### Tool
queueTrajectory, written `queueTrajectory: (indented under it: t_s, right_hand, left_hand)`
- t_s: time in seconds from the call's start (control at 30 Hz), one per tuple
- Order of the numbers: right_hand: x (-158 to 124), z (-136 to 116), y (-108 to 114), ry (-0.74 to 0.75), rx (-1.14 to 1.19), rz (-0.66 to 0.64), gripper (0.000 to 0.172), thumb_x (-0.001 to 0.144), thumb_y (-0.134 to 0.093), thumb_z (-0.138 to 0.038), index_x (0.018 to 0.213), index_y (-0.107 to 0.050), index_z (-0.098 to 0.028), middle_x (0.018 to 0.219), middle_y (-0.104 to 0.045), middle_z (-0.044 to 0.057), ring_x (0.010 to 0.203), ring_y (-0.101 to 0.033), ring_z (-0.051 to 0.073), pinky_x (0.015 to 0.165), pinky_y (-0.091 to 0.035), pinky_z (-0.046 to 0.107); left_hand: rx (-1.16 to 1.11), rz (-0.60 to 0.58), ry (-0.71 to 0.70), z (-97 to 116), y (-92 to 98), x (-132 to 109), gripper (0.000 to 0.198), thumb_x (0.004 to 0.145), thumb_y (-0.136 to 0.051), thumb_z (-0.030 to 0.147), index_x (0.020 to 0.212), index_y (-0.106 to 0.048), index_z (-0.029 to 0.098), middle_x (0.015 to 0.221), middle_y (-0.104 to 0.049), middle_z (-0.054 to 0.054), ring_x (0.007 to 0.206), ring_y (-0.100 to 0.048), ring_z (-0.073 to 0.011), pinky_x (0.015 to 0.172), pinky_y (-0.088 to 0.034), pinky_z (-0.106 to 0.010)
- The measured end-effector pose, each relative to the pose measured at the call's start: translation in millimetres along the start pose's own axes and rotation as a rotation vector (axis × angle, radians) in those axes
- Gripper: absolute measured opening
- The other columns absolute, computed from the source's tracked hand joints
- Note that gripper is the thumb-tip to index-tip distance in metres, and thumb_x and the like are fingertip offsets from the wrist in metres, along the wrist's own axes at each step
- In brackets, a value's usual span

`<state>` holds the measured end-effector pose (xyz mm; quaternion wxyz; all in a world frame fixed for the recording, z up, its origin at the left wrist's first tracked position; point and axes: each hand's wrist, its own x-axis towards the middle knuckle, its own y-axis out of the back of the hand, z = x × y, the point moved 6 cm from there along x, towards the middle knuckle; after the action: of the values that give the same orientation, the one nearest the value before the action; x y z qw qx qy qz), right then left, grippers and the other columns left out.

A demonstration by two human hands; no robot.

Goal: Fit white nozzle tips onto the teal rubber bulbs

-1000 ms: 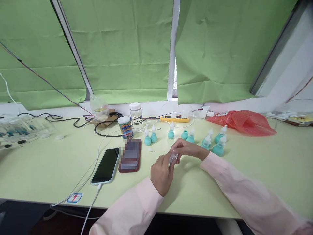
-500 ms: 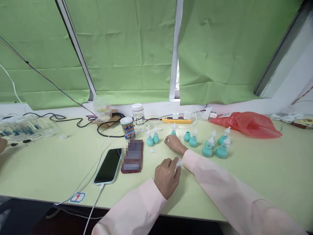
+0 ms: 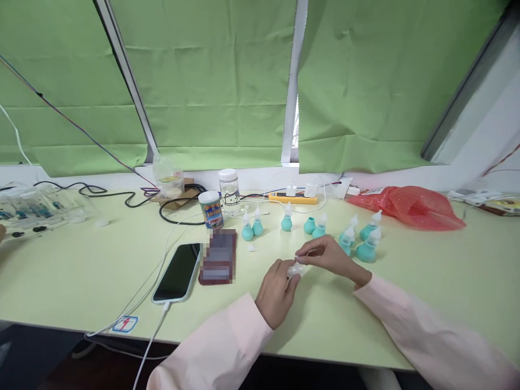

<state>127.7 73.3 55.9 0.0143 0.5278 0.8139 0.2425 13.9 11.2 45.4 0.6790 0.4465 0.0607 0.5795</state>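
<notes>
My left hand (image 3: pixel 278 292) is closed on a small clear plastic piece (image 3: pixel 296 270), perhaps the clear top of a nasal aspirator. Thumb and fingertips of my right hand (image 3: pixel 325 254) pinch at its upper end; whatever they hold is too small to make out. Beyond the hands stand teal bulbs with clear pointed tops, like nasal aspirators: one (image 3: pixel 286 223) alone in the middle, a pair (image 3: pixel 257 226) at left, several (image 3: pixel 368 252) at right. An open teal bulb (image 3: pixel 309 225) has no top. A small whitish piece (image 3: pixel 252 248) lies on the table.
Left of the hands lie a phone (image 3: pixel 177 273) on a white cable and a dark red flat item (image 3: pixel 219 257). Behind are a printed can (image 3: pixel 211 210), a clear jar (image 3: pixel 229 192) and a yellow power strip (image 3: pixel 293 200). Red plastic wrap (image 3: pixel 414 208) lies at back right.
My right hand has come back from near the middle teal bulb to the clear piece in my left hand, its fingertips now at that piece. My left hand has stayed nearly in place.
</notes>
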Motion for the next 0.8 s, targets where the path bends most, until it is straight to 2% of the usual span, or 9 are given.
queueTrajectory:
  t_s: [0.1, 0.23, 0.47, 0.63, 0.8]
  right_hand:
    - [-15.8, 6.1, 3.6, 0.002, 0.005, 0.076, 0.017, 0.059, -0.062, -0.027, 0.072, -0.065, -0.015, 0.068, -0.063, 0.005, 0.063, -0.057, 0.016, 0.060, -0.049, 0.029]
    - [-20.3, 7.8, -1.6, 0.043, 0.044, 0.104, 0.017, 0.060, -0.061, -0.027, 0.072, -0.065, -0.016, 0.070, -0.063, 0.005, 0.065, -0.058, 0.016, 0.061, -0.049, 0.029]
    - [-28.1, -14.6, -8.6, 0.228, -0.131, 0.145, 0.014, 0.066, -0.056, -0.022, 0.077, -0.065, -0.020, 0.069, -0.062, 0.003, 0.062, -0.057, 0.014, 0.059, -0.047, 0.027]
    - [-34.3, -23.3, -10.7, 0.326, -0.167, 0.190, 0.012, 0.068, -0.054, -0.018, 0.075, -0.064, -0.020, 0.069, -0.061, 0.003, 0.063, -0.057, 0.014, 0.058, -0.047, 0.027]
    - [-36.9, -28.6, -14.1, 0.408, -0.191, 0.188, 0.016, 0.068, -0.054, -0.016, 0.080, -0.062, -0.021, 0.077, -0.062, 0.004, 0.071, -0.056, 0.015, 0.064, -0.047, 0.029]
  left_hand:
    - [-0.007, -0.010, 0.032, -2.4, -1.5, 0.7, 0.021, 0.077, -0.037, 0.020, 0.096, -0.045, 0.015, 0.084, -0.051, -0.006, 0.072, -0.050, -0.0147, 0.060, -0.043, -0.027]
    - [0.024, 0.002, 0.036, -4.7, -1.8, 2.3, 0.020, 0.074, -0.041, 0.019, 0.093, -0.048, 0.015, 0.079, -0.051, -0.005, 0.067, -0.050, -0.0140, 0.057, -0.042, -0.026]
    - [0.050, 0.034, 0.011, -3.2, 0.1, 2.0, 0.021, 0.072, -0.042, 0.016, 0.091, -0.050, 0.016, 0.076, -0.051, -0.004, 0.063, -0.049, -0.0128, 0.055, -0.041, -0.025]
    - [0.067, 0.051, 0.007, -2.4, 1.7, 1.0, 0.022, 0.075, -0.039, 0.017, 0.094, -0.049, 0.016, 0.079, -0.051, -0.005, 0.063, -0.049, -0.0130, 0.055, -0.041, -0.025]
    - [0.089, 0.061, -0.013, 0.0, 3.4, 0.7, 0.025, 0.076, -0.039, 0.018, 0.099, -0.047, 0.015, 0.079, -0.051, -0.005, 0.063, -0.050, -0.0131, 0.054, -0.042, -0.025]
